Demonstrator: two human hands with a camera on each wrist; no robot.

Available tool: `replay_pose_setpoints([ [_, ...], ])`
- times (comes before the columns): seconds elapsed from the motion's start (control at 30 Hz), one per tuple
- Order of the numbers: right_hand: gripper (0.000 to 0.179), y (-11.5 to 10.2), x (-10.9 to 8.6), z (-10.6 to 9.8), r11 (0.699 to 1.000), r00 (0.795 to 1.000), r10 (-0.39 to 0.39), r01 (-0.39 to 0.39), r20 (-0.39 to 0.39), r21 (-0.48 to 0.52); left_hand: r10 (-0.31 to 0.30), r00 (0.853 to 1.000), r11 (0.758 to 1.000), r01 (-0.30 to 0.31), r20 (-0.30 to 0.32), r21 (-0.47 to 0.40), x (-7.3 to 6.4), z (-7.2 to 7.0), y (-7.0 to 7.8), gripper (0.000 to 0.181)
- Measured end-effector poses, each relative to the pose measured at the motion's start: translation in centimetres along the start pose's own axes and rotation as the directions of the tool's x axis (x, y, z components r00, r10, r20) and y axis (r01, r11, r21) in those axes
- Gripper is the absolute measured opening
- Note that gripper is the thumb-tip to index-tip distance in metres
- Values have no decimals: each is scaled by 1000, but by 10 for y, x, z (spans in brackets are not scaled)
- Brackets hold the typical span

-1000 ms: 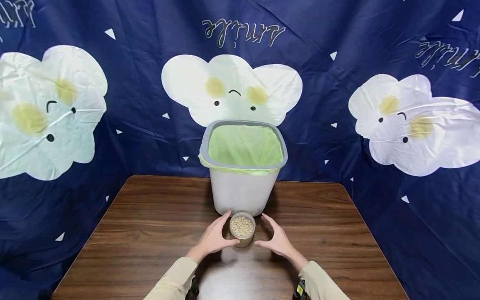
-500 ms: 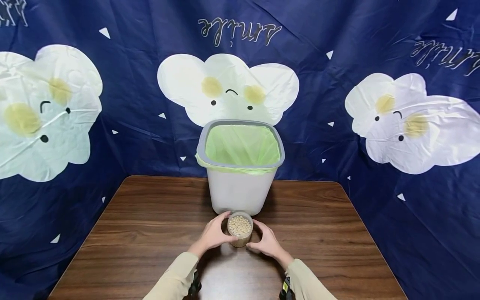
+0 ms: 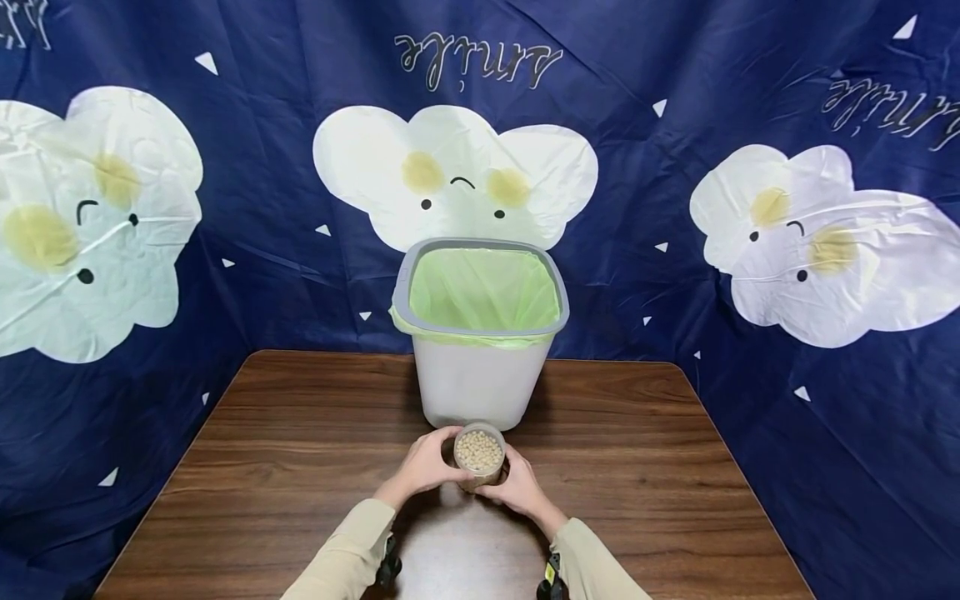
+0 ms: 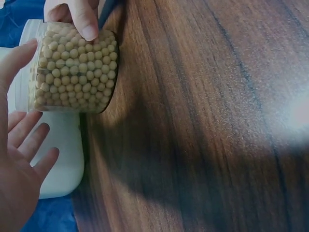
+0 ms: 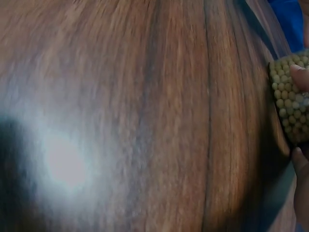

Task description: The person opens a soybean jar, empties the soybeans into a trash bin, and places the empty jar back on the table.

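A clear round jar (image 3: 480, 452), filled with small tan bean-like balls (image 4: 79, 67), stands close in front of the bin between both hands. My left hand (image 3: 423, 465) spans the jar from the left, thumb and index fingertip at its clear upper rim (image 4: 26, 72), the other fingers spread. From the opposite side my right hand (image 3: 521, 487) grips the jar lower down, its thumb (image 4: 86, 24) pressed on the wall in the left wrist view. In the right wrist view only the jar's lower part (image 5: 285, 104) shows at the right edge, with fingertips against it.
A white bin (image 3: 480, 379) with a grey rim and a light green liner (image 3: 487, 287) stands upright right behind the jar. The wooden table (image 3: 315, 417) extends to both sides. A dark blue curtain (image 3: 258, 167) with white clouds surrounds the table's back and sides.
My right hand has moved left and closed in on the jar, going from apart to gripping it. My left fingers have drawn nearer the rim. The jar stays in front of the bin.
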State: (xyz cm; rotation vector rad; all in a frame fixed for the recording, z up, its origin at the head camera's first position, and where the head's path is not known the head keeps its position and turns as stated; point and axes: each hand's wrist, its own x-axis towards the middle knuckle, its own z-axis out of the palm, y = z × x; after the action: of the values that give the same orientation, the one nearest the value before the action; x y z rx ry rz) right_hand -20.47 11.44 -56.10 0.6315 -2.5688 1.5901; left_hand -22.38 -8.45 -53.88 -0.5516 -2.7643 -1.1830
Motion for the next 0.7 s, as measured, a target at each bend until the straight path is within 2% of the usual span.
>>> replay_pose_setpoints([
  [0.1,72,-5,-1,1,999,1000,-10,10,-8,43,-12,1000,1000,12,1,-10,1,0,-1,74],
  [0.3,71,-8,-2,3,999,1000,-15,15,-22,41,5,1000,1000,-5,12,-31,0,-2,-2,75],
  [0.47,68,-10,-1,4,997,999,-33,35,-30,62,12,1000,995,-13,-4,-103,-2,-8,2,73],
  [0.6,71,-2,2,1,995,995,-86,83,-48,-51,33,999,979,-34,-8,-203,-2,-16,8,70],
  [0.7,73,0,3,-6,979,988,-145,135,-54,-156,45,999,958,-44,-3,-284,-3,-24,16,70],
])
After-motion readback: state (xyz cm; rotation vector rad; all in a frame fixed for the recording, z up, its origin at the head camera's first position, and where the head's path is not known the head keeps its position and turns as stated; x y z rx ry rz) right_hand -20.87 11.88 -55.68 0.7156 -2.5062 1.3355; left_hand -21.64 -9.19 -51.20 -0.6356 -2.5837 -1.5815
